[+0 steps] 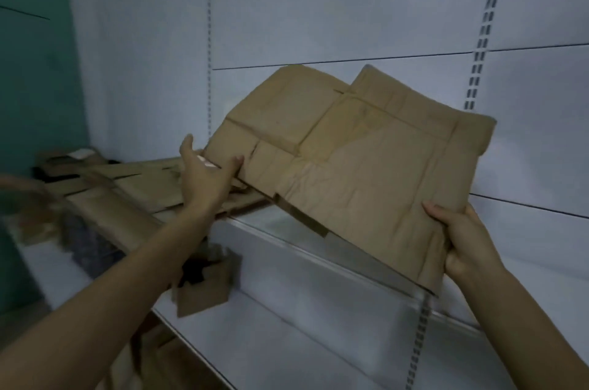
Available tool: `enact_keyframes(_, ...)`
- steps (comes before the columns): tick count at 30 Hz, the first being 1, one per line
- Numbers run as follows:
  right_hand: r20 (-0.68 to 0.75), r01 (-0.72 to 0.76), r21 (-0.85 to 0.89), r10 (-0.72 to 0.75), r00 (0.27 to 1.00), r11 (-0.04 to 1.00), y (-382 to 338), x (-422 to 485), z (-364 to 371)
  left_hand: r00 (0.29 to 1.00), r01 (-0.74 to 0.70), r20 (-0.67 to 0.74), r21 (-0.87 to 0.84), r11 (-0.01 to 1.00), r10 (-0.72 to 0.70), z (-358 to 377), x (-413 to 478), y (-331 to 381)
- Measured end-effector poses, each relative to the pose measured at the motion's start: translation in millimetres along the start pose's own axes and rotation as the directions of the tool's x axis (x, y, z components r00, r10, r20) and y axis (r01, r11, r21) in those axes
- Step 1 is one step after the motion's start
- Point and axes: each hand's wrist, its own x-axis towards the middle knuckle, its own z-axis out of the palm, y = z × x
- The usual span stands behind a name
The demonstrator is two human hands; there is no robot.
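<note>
Fingers [454, 262] of right hand [468, 243]: wrap the near corner of the flattened cardboard box [366, 160], thumb on top. Left hand [204, 172]: spreads wide, fingertips touching the box's left edge. Box tilted above the shelf [251, 220] front edge. Cardboard pile [127, 185] flat on the shelf's left end.

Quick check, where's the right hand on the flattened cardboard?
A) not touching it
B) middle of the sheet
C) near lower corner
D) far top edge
C: the right hand grips the flattened cardboard at its near lower corner, with the thumb on top.
</note>
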Motion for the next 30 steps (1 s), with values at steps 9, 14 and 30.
enact_keyframes(9, 0.158, -0.245, 0.085, 0.23, 0.96, 0.966, 74, 59, 162, 0.976, 0.167, 0.175, -0.192, 0.967, -0.134, -34, 23, -25)
enact_keyframes(14, 0.131, -0.267, 0.071, 0.256, 0.958, 0.961, 104, 84, 257, 0.987, 0.137, 0.116, -0.279, 0.951, -0.109, -58, 97, -40)
enact_keyframes(30, 0.561, 0.533, -0.827, 0.187, 0.807, 0.181, 245, 177, 353, 0.846, 0.476, 0.285, -0.022, 0.879, -0.451, -55, 241, -188)
